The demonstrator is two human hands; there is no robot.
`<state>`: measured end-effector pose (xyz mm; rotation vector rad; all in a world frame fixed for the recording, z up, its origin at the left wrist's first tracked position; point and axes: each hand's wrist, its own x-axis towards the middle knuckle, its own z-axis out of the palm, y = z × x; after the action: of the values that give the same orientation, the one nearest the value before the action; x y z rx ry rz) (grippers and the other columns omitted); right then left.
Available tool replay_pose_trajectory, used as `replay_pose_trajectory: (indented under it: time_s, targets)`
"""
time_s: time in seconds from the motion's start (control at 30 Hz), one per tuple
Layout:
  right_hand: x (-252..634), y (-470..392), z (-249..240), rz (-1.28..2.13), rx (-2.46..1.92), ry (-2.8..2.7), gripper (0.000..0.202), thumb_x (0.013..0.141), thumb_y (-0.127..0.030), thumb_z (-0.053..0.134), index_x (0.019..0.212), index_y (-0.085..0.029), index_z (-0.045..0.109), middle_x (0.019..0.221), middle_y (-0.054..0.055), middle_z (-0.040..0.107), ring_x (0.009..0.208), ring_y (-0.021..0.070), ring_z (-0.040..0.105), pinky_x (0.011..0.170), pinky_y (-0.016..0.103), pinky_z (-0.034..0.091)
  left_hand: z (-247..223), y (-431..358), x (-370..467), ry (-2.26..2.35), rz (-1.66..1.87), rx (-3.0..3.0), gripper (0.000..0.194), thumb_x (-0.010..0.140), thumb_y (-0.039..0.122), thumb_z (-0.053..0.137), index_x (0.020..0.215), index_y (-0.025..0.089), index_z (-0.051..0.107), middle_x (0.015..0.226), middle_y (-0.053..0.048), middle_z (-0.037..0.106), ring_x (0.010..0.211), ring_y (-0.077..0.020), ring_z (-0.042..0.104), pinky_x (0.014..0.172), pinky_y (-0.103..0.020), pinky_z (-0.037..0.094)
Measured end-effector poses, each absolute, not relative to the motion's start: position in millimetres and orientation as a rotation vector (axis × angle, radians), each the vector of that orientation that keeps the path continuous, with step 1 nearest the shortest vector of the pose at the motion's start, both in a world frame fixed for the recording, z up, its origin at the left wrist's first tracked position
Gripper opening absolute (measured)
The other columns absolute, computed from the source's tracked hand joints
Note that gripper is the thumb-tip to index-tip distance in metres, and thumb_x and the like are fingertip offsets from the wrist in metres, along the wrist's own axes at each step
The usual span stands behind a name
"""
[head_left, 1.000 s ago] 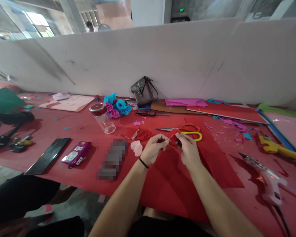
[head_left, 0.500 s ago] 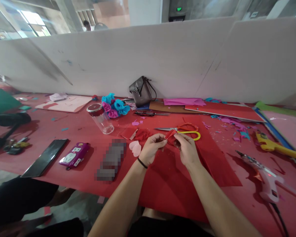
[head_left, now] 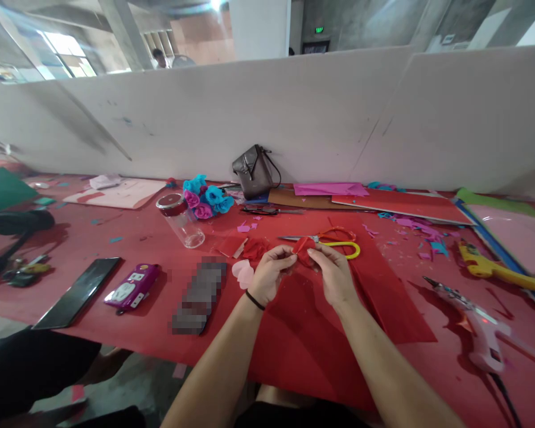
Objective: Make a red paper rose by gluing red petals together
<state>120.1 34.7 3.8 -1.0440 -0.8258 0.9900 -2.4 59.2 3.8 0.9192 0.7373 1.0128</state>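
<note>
A small piece of red crepe paper (head_left: 304, 245) is pinched between my two hands above the table. My left hand (head_left: 271, 270), with a dark band at the wrist, grips its left side. On the right side, the fingers of my right hand (head_left: 333, 274) are closed on the same piece. Just behind lie scissors (head_left: 344, 249) with orange and yellow handles, blades pointing left. Red crepe scraps (head_left: 254, 248) and pale pink petal-shaped cutouts (head_left: 243, 274) rest left of my hands. A large red crepe sheet (head_left: 396, 303) spreads beneath and to the right.
A pink glue gun (head_left: 484, 339) and a yellow one (head_left: 494, 264) lie to the right. Leftward are a lidded jar (head_left: 182, 223), blue and pink paper flowers (head_left: 207, 199), a purple case (head_left: 134, 288) and a black phone (head_left: 78, 291). A bag (head_left: 255, 172) leans against the partition.
My fingers have drawn closer together on the red crepe paper, which now shows a broader, more upright face. The view has tilted up slightly.
</note>
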Motion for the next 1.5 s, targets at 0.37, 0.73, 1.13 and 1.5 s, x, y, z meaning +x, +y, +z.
replay_pose_trajectory:
  time_s: [0.37,0.73,1.13,1.5]
  targets:
    - [119.4,37.7,-1.1,0.993,-1.046,-0.79,0.016,0.061,-0.034,0.069,0.058,-0.019,0.065,0.051,-0.006,0.05,0.05,0.0087,0.036,0.051,0.023,0.03,0.5,60.5,-2.5,0.702,0.988,0.88,0.028,0.055,0.025,0.076,0.073,0.016,0.057,0.056,0.005,0.049,0.049,-0.0058,0.041,0.048,-0.022,0.026]
    - [119.0,36.9,-2.4,1.01,-1.076,-0.724,0.023,0.06,-0.036,0.07,0.053,-0.018,0.057,0.049,-0.006,0.048,0.049,0.0085,0.036,0.048,0.023,0.028,-1.1,61.7,-2.9,0.725,0.981,0.827,0.03,0.055,0.026,0.078,0.07,0.015,0.055,0.059,0.004,0.051,0.053,-0.0057,0.044,0.05,-0.02,0.028]
    - [121.3,36.8,-2.6,0.991,-1.226,-0.757,0.025,0.059,-0.037,0.064,0.051,-0.02,0.047,0.048,-0.007,0.039,0.05,0.0093,0.032,0.049,0.024,0.025,4.4,58.2,-1.8,0.815,1.036,0.933,0.034,0.056,0.031,0.078,0.078,0.014,0.06,0.06,0.006,0.05,0.043,-0.0001,0.029,0.044,-0.021,0.018]
    - [132.5,8.7,9.0,0.721,-1.548,-1.558,0.022,0.075,-0.036,0.049,0.07,-0.019,0.062,0.062,-0.001,0.058,0.058,0.0139,0.05,0.058,0.026,0.037,-4.6,57.4,-3.7,0.908,1.013,1.186,0.02,0.059,0.028,0.075,0.071,0.013,0.069,0.066,0.0,0.062,0.057,-0.006,0.046,0.054,-0.02,0.035]
